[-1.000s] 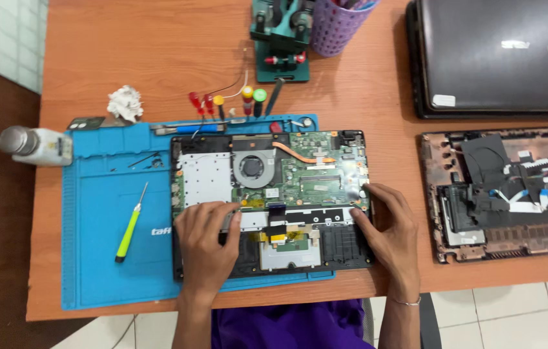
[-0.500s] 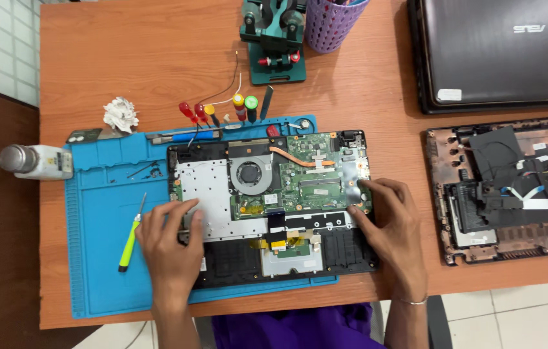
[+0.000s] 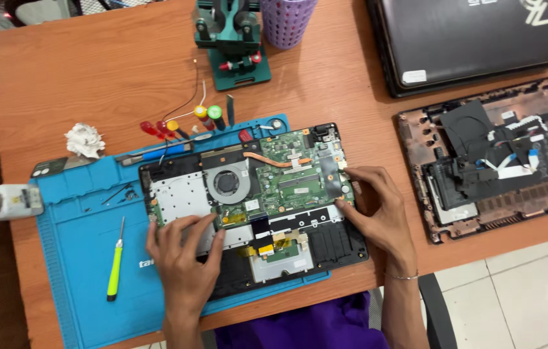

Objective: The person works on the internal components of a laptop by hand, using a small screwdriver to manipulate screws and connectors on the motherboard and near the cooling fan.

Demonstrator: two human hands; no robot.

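Note:
An opened laptop base [image 3: 299,242] lies on a blue work mat [image 3: 80,258], showing a green circuit board [image 3: 287,181], a round fan [image 3: 227,182] and a silver metal plate [image 3: 177,200]. My left hand [image 3: 183,258] rests flat on the lower left part of the base, fingers spread over the silver plate's edge. At the base's right edge, the fingertips of my right hand [image 3: 377,210] press on the board's corner. Neither hand holds a tool.
A yellow-green screwdriver [image 3: 115,268] lies on the mat at left. Several coloured screwdrivers [image 3: 183,123] sit behind the base. A white bottle [image 3: 2,202], crumpled tissue [image 3: 84,139], green holder stand [image 3: 235,39], purple basket [image 3: 287,19], closed black laptop [image 3: 474,39] and a stripped bottom case [image 3: 493,155] surround it.
The view shifted and came closer. My left hand moved left from the base's middle to its left side, then settled at the silver plate's edge. My right hand stayed at the right edge.

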